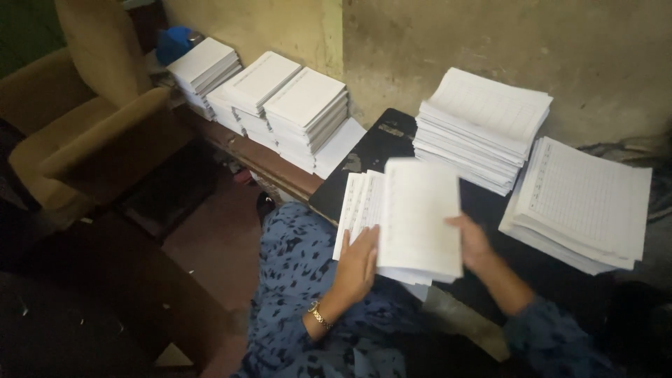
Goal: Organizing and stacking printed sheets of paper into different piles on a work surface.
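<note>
A thin bundle of white ruled sheets (413,210) lies in front of me on a dark board (381,150). My left hand (357,264), with a gold bracelet at the wrist, presses flat on the bundle's left edge. My right hand (472,241) grips the right edge of the top sheets, which are lifted and blurred. More ruled sheets (357,203) fan out underneath to the left. My blue patterned sleeves cover both arms.
Two tall stacks of ruled sheets stand to the right, one (483,126) at the wall and one (584,203) nearer. Several more white stacks (280,105) line a wooden bench at the back left. A tan armchair (91,133) stands at the left.
</note>
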